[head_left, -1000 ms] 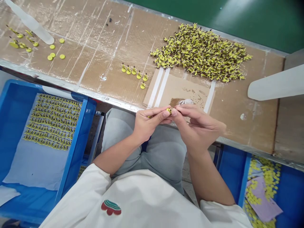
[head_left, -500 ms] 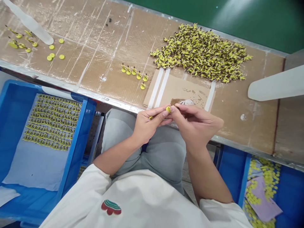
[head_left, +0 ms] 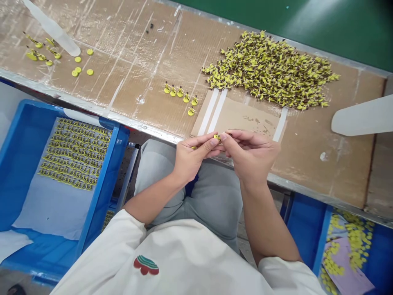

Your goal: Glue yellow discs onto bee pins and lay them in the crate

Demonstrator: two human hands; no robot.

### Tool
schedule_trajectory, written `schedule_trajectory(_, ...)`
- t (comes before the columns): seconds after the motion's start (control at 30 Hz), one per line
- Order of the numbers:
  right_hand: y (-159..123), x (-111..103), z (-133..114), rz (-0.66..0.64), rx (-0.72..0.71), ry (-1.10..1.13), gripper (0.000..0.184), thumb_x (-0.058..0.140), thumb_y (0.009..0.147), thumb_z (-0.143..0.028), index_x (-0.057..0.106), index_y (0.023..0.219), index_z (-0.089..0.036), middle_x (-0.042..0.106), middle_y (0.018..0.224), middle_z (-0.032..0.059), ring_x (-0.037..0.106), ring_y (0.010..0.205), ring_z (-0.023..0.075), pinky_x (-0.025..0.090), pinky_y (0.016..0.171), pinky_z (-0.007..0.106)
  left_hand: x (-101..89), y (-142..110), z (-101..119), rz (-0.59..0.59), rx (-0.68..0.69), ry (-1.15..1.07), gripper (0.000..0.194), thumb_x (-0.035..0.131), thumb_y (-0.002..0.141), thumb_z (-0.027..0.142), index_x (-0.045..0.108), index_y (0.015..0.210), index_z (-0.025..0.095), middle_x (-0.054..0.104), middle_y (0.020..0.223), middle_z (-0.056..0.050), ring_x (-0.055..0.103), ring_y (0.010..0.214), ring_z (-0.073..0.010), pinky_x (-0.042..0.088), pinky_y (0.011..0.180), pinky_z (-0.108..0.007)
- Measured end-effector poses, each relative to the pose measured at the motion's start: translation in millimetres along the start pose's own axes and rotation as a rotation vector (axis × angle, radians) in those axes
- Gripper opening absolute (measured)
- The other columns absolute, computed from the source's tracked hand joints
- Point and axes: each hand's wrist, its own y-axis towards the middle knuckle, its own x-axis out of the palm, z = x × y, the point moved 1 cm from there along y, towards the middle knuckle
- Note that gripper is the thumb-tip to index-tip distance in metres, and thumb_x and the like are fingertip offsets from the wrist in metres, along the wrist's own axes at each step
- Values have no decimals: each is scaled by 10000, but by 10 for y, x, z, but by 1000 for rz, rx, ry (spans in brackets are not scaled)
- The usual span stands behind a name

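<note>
My left hand (head_left: 190, 159) pinches a small yellow figurine (head_left: 216, 137) on a round base between thumb and fingertips. A second bit of yellow (head_left: 193, 147) shows between its fingers, mostly hidden. My right hand (head_left: 257, 155) is closed, thumb and forefinger meeting the figurine from the right; a dark speck shows near its fingertips, too small to name. Both hands are over the table's front edge, by a cardboard sheet (head_left: 245, 108) with white tape strips. Several finished-looking figurines (head_left: 180, 91) stand upright on yellow bases beyond my left hand.
A big heap of yellow and dark figures (head_left: 270, 69) lies behind the cardboard. White bottle-like shapes stand at left (head_left: 58, 32) and right (head_left: 362, 116). Loose yellow discs (head_left: 90, 72) lie at left. Blue bins hold rowed figurines (head_left: 23, 164) and yellow bases (head_left: 319, 241).
The view has shifted, so the table's things appear further right. Between my fingers, the yellow base has turned from facing up to tilted. Both hands stay together.
</note>
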Motion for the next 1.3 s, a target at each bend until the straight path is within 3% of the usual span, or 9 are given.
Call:
schedule_trajectory(0.23, 4, 11, 69, -40, 30, 8, 136, 871, 720, -268, 793, 808, -200, 752, 681, 5, 660, 482, 126, 564, 415, 208, -30, -15, 12, -12, 54, 34, 246, 850, 748, 320, 819, 974, 226, 811, 937, -30, 771, 784, -156, 643, 761, -271)
schedule_trajectory(0.43, 28, 200, 103, 5, -18, 61, 175, 880, 705, -286, 787, 827, -201, 770, 755, 15, 704, 591, 140, 610, 516, 233, -26, 25, 74, 66, 5, -78, 274, 868, 721, 307, 817, 968, 200, 807, 948, -39, 768, 832, -156, 610, 849, -280)
schedule_trajectory(0.6, 131, 346, 102, -23, -53, 47, 228, 848, 754, -374, 775, 888, -204, 737, 704, 3, 626, 483, 112, 526, 411, 223, -43, 6, 198, 70, 5, -184, 260, 805, 801, 287, 785, 1033, 171, 797, 1017, -65, 765, 944, -172, 570, 933, -274)
schedule_trajectory(0.77, 302, 404, 168, 40, -281, -192, 281, 794, 811, -431, 753, 989, -218, 753, 804, 39, 665, 578, 149, 541, 481, 273, -168, -6, 371, 135, -6, -318, 434, 480, 981, 444, 761, 990, 113, 784, 1039, -127, 733, 1092, -223, 554, 1006, -320)
schedule_trajectory(0.93, 311, 515, 363, -130, -515, -542, 252, 722, 874, -407, 754, 1034, -214, 781, 872, 43, 667, 576, 135, 556, 592, 280, -322, 20, 462, 245, 87, -356, 423, 452, 944, 444, 743, 952, 136, 774, 1043, -125, 703, 1152, -229, 525, 1064, -361)
schedule_trajectory(1.1, 283, 582, 474, -238, -538, -735, 272, 650, 926, -434, 745, 1051, -212, 792, 930, 58, 742, 727, 170, 574, 717, 276, -358, 38, 455, 235, 104, -338, 394, 460, 924, 445, 741, 907, 168, 775, 957, -93, 742, 984, -188, 555, 1002, -338)
schedule_trajectory(1.3, 293, 590, 490, -255, -538, -766, 273, 629, 946, -439, 745, 1045, -212, 792, 943, 55, 751, 766, 169, 570, 740, 261, -337, 50, 432, 256, 90, -320, 358, 469, 915, 413, 728, 872, 170, 766, 894, -79, 741, 901, -163, 549, 997, -334)
